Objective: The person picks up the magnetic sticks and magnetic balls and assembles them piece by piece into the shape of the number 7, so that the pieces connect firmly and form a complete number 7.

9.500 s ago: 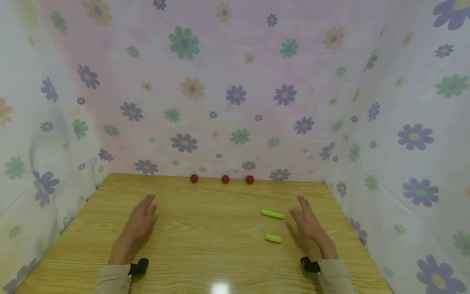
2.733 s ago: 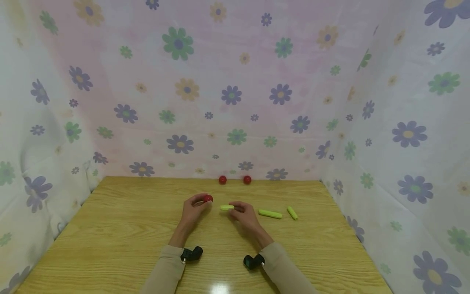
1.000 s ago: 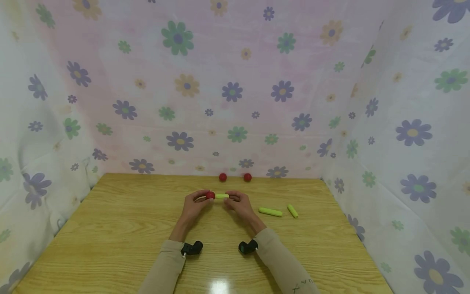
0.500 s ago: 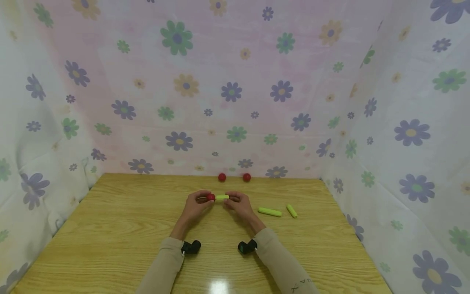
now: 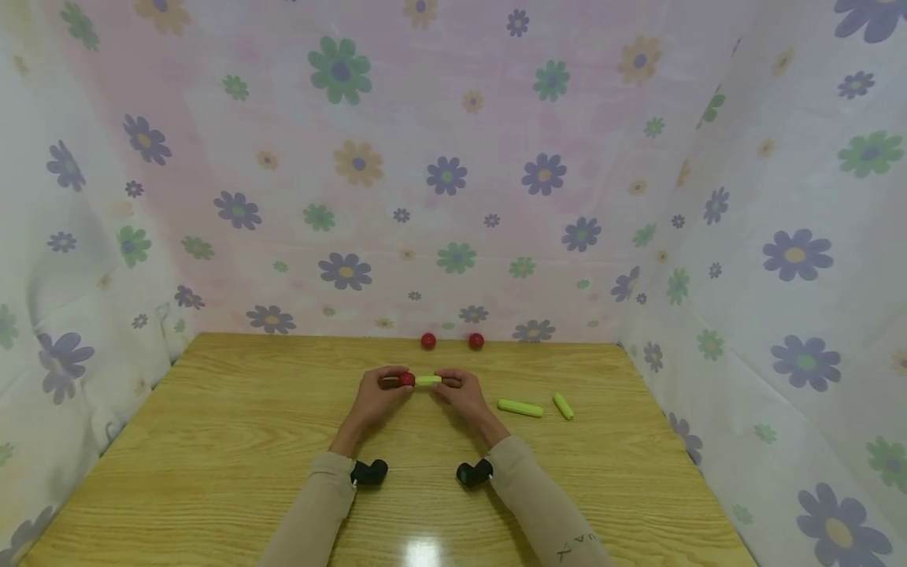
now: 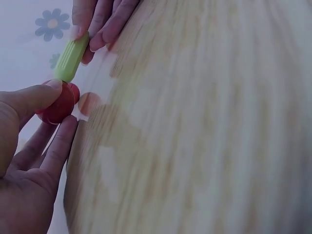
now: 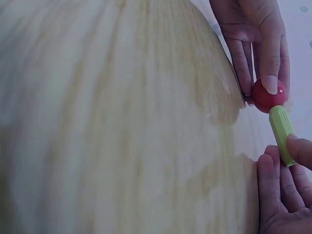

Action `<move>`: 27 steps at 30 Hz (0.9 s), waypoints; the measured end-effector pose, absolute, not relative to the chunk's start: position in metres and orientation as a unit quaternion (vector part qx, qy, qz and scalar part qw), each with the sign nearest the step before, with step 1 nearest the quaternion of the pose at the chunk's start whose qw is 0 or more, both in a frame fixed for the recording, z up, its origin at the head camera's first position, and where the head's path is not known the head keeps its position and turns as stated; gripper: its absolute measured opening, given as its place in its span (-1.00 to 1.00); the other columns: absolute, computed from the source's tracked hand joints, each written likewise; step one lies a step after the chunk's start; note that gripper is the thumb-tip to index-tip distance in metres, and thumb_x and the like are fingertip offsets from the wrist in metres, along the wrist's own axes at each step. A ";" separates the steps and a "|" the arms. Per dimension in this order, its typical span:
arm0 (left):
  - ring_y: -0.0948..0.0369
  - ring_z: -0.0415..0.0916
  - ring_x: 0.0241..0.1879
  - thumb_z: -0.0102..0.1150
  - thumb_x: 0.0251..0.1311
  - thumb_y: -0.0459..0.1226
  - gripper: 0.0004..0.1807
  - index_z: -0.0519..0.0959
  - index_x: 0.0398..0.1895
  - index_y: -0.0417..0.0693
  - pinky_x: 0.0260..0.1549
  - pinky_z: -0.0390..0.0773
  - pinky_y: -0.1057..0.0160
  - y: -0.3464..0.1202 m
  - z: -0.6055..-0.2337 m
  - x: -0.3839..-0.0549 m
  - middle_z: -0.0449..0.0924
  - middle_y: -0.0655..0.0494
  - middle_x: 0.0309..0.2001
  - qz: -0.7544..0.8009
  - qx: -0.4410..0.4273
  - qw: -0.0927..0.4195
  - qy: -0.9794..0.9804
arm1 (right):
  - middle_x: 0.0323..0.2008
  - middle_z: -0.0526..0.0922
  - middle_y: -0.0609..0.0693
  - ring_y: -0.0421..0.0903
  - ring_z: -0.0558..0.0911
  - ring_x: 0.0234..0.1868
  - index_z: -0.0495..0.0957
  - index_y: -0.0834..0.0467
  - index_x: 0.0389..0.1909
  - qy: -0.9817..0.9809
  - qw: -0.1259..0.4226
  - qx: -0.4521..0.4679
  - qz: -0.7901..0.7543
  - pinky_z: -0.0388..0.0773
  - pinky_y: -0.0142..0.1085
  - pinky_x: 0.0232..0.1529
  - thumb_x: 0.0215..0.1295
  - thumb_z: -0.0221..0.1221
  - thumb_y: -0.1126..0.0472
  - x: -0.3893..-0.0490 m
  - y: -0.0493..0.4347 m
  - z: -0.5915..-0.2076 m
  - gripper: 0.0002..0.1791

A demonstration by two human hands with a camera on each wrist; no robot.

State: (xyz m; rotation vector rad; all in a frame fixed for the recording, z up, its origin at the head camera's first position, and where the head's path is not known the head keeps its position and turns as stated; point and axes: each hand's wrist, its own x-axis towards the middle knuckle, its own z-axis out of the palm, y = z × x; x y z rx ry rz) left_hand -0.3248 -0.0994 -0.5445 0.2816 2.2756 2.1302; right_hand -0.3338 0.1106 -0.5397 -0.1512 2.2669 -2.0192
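My left hand (image 5: pixel 375 394) pinches a shiny red ball (image 5: pixel 407 379) between thumb and fingers above the table. My right hand (image 5: pixel 464 394) holds a short, ribbed lime-green rod (image 5: pixel 428 380) by its far end. In the left wrist view, the near end of the rod (image 6: pixel 71 58) meets the red ball (image 6: pixel 58 105), and both stay in line between the fingertips. The right wrist view also has the rod (image 7: pixel 282 134) touching the ball (image 7: pixel 268 95); whether they are fastened cannot be told.
Two more red balls (image 5: pixel 428 342) sit at the table's back edge by the flowered cloth (image 5: pixel 453 197). A longer green rod (image 5: pixel 520 408) and a short green rod (image 5: pixel 563 406) lie right of my hands on the wooden table (image 5: pixel 212 441).
From apart and open, my hands came to the middle. The left took a red ball from the back row, the right a short green rod; ball and rod came together and stay so.
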 end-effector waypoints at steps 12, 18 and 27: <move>-0.05 0.65 0.06 0.41 0.17 -0.45 -0.58 0.66 0.13 -0.29 -0.06 0.69 0.26 -0.095 -0.548 -0.332 0.66 -0.19 0.08 0.661 0.092 -0.018 0.744 | 0.00 0.67 0.35 -0.08 0.69 -0.05 0.58 0.46 0.10 0.753 0.036 -0.037 -0.655 0.71 -0.35 -0.05 0.39 0.24 0.40 -0.327 0.112 -0.528 -0.68; -0.05 0.65 0.06 0.40 0.18 -0.47 -0.57 0.64 0.15 -0.29 -0.04 0.70 0.25 -0.092 -0.549 -0.326 0.68 -0.21 0.04 0.669 0.075 -0.022 0.739 | 0.00 0.64 0.47 0.04 0.70 -0.01 0.50 0.57 0.13 0.746 0.035 -0.051 -0.663 0.71 -0.33 -0.06 0.40 0.19 0.45 -0.314 0.112 -0.516 -0.64; -0.10 0.62 0.11 0.40 0.15 -0.51 -0.55 0.63 0.15 -0.34 0.03 0.68 0.30 -0.092 -0.552 -0.323 0.66 -0.27 0.09 0.671 0.069 -0.040 0.737 | -0.02 0.70 0.35 -0.14 0.70 -0.09 0.57 0.46 0.11 0.747 0.009 -0.023 -0.665 0.66 -0.44 -0.11 0.34 0.28 0.41 -0.324 0.109 -0.547 -0.64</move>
